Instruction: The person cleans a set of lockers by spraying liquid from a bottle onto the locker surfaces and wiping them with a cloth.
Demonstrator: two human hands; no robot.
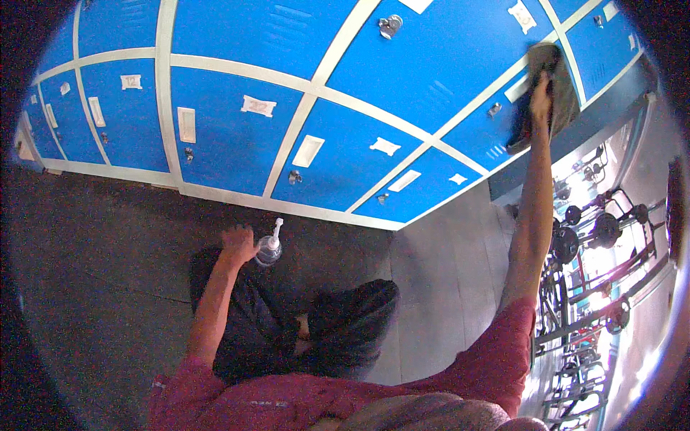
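Note:
My right hand (540, 99) is stretched far out at the upper right. It grips a dark cloth (563, 102), blurred, against the blue metal locker doors (377, 70). Near my bent knee, my left hand (239, 245) has its fingers apart and nothing in its grasp. Its thumb side is right beside a clear plastic bottle (268, 253) with a white spray or pump head, standing on the dark floor. Whether the thumb touches the bottle I cannot tell.
The lockers have pale frames, small metal locks (295, 176), white plates (308, 151) and paper labels (385, 146). My crossed legs (345, 328) in dark trousers rest on the floor (124, 285). Gym racks with weight plates (606, 229) stand at the right.

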